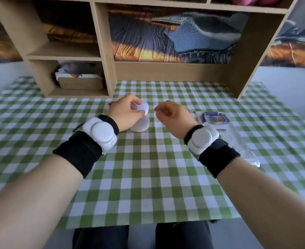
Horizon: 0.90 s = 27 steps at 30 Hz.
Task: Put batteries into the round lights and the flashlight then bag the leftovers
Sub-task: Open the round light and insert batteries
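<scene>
A surface (148, 177) covered with a green and white checked cloth fills the lower and middle part of the frame. At the top stands a wooden shelf unit (103, 51) with open compartments; in its lower left compartment there is a small box (80, 82) with something grey on top, too blurred to name.

Both forearms come from the bottom corners toward the centre, each with a black band and a white round device on the wrist.

The left hand (124, 114) is a little left of the centre. Its fingers (136, 102) are curled round a white round light (142, 107) and hold it lifted, the thumb under it and the other fingers over the top. Just below this, a second white round light (141, 125) lies on the surface, partly hidden by the left hand; whether the two lights touch I cannot tell. A small red thing shows behind the left hand, too hidden to name.

The right hand (171, 115) is just right of the centre, near the lifted light but apart from it. Its fingers are curled inward; whether they pinch something small I cannot tell.

At the right of this hand a clear plastic bag (238, 141) lies on the surface, and a pack of blue batteries (215, 118) rests at its upper end. One loose battery (221, 130) lies just below the pack.
</scene>
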Tool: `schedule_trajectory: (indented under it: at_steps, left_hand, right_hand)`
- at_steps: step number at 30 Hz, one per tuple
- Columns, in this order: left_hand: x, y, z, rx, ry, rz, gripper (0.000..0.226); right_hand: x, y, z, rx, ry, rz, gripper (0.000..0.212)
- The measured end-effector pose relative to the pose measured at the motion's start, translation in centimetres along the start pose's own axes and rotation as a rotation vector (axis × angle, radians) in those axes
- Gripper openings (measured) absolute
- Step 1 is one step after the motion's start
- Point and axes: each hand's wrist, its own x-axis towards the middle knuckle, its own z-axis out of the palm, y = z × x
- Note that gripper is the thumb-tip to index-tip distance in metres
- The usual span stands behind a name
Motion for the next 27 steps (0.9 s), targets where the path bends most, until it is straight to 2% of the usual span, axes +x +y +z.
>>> schedule_trajectory:
  at_steps: [3,6,12,19,23,27]
  left_hand:
    - [-1.0,-1.3,0.3,0.127,-0.025,-0.007,0.058]
    - [-1.4,-2.0,0.8,0.165,-0.060,-0.018,0.074]
    - [-0.9,-2.1,2.4,0.229,-0.088,0.012,0.084]
    - [-0.3,-2.5,3.8,0.192,-0.093,-0.026,0.092]
    - [0.2,-2.2,3.1,0.020,-0.064,-0.039,0.089]
    - [0.8,-1.6,3.0,-0.363,-0.070,-0.138,0.080]
  right_hand:
    - [-0.7,0.0,0.9,-0.034,-0.027,0.001,0.027]
    - [-0.6,0.1,1.6,-0.033,-0.059,0.013,0.043]
    - [0.6,0.0,2.3,-0.053,-0.153,0.078,0.060]
    - [1.1,0.8,3.2,-0.066,-0.178,0.103,0.054]
    - [1.7,1.0,2.3,0.058,-0.117,0.096,0.044]
    - [2.7,1.2,1.7,0.208,0.019,0.077,0.034]
